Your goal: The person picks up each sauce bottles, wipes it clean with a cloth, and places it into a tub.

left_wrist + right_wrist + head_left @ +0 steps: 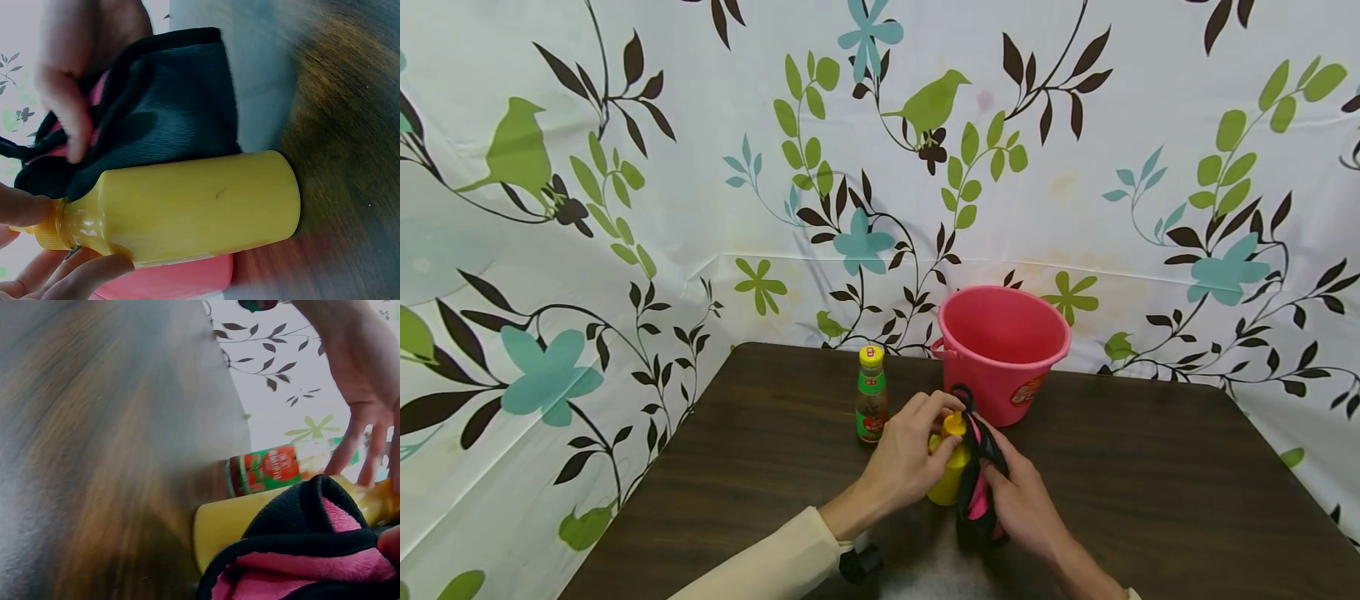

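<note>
My left grip (910, 450) pinches the smooth yellow plastic bottle (200, 212) by its neck, likely its surest hold, on the brown wooden counter (1150, 475); my right grip (1021, 498) clasps the black-and-pink cloth (181, 119) beside it, probably light and floppy.

The bucket (981, 379) stood on the surface (1150, 483) near its rear edge, before the wall covering (1150, 83). The sauce bottle (872, 404) stood left of the bucket. The squeeze bottle (946, 485) was positioned before the bucket, left grip (904, 450) at its top. The cloth (977, 492) was located right of the squeeze bottle, in the right grip (1024, 504).
</note>
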### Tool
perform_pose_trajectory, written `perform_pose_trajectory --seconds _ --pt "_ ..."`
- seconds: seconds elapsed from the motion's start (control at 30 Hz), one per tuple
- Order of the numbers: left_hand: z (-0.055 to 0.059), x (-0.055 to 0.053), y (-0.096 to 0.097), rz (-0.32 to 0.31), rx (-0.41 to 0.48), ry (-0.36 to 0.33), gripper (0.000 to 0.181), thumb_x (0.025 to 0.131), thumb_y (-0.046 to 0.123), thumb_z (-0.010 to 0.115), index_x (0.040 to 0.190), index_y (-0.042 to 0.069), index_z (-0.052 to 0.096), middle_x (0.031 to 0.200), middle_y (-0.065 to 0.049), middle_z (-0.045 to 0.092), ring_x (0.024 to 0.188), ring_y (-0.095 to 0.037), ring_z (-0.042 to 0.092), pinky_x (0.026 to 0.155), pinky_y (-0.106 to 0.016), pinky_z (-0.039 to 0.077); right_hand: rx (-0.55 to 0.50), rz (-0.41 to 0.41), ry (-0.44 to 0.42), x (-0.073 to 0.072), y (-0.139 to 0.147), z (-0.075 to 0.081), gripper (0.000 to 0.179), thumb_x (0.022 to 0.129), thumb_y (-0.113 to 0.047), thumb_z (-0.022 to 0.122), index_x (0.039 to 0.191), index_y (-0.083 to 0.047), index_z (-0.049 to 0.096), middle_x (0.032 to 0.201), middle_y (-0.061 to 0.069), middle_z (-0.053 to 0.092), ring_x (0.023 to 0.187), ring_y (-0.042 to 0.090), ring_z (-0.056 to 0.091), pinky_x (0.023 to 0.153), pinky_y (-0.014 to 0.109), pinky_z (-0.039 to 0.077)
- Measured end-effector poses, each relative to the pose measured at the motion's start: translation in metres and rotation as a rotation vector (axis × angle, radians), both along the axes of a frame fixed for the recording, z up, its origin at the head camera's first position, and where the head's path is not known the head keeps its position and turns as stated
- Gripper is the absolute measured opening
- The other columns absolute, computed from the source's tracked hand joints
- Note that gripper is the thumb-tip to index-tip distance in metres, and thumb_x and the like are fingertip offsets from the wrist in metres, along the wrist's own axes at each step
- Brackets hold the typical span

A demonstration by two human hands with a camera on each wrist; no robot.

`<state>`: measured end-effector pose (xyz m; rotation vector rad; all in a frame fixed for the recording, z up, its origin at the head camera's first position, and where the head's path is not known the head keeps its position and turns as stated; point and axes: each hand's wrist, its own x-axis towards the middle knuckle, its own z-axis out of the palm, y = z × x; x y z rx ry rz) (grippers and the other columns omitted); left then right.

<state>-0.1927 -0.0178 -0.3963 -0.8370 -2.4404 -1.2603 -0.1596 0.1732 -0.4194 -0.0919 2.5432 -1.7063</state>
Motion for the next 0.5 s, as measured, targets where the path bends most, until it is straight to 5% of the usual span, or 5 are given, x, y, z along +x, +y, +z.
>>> perform_pose_trajectory --seconds 0.5 --pt "-0.001 0.001 -0.001 -0.008 -0.011 0.020 0.034 0.096 0.008 0.075 0.127 0.013 0.062 0.111 -0.008 0.065 0.097 -0.021 0.074 0.088 -0.037 0.066 -0.123 -0.062 0.074 0.008 0.006 0.042 0.053 0.113 -0.012 0.042 0.163 -0.027 0.040 0.167 0.007 0.044 0.150 0.027 0.044 0.122 0.056 0.040"
